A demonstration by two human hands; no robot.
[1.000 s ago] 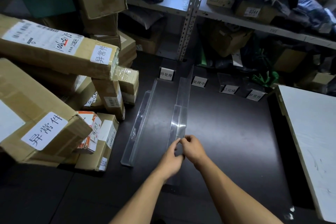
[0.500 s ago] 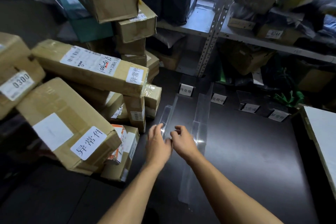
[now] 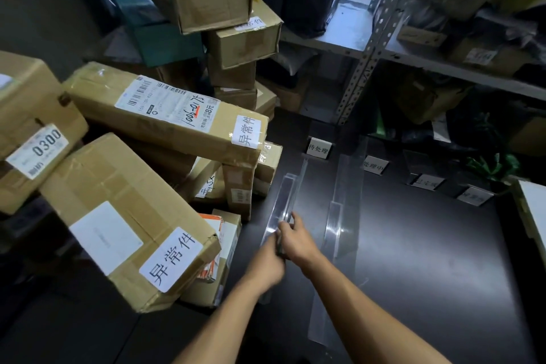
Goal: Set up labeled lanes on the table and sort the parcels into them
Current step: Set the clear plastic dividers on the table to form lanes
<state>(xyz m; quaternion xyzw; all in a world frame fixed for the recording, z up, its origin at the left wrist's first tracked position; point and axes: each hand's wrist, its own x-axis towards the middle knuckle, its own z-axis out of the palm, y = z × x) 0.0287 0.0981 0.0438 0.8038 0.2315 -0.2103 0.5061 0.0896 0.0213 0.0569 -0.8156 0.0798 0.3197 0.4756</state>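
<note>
Two clear plastic divider strips lie lengthwise on the black table (image 3: 428,260). My left hand (image 3: 267,263) and my right hand (image 3: 297,241) both grip the near part of the left divider (image 3: 285,201). The right divider (image 3: 336,224) lies untouched beside them. Small white lane labels stand along the table's far edge: one (image 3: 318,148) at the left lane, another (image 3: 374,165) to its right, and two more (image 3: 425,182) (image 3: 474,195) further right. Cardboard parcels are piled on the left, among them a long box (image 3: 165,118) and a large tilted box (image 3: 127,221), each with a white handwritten sticker.
A metal shelf rack (image 3: 366,47) with more boxes and bags stands behind the table. A white board (image 3: 534,216) lies at the right edge. The parcel pile leans close to the left divider, and a tall stack of boxes (image 3: 236,38) rises behind it.
Both hands left the right divider, moved left and took hold of the left divider. The view swung left, showing more of the parcel pile.
</note>
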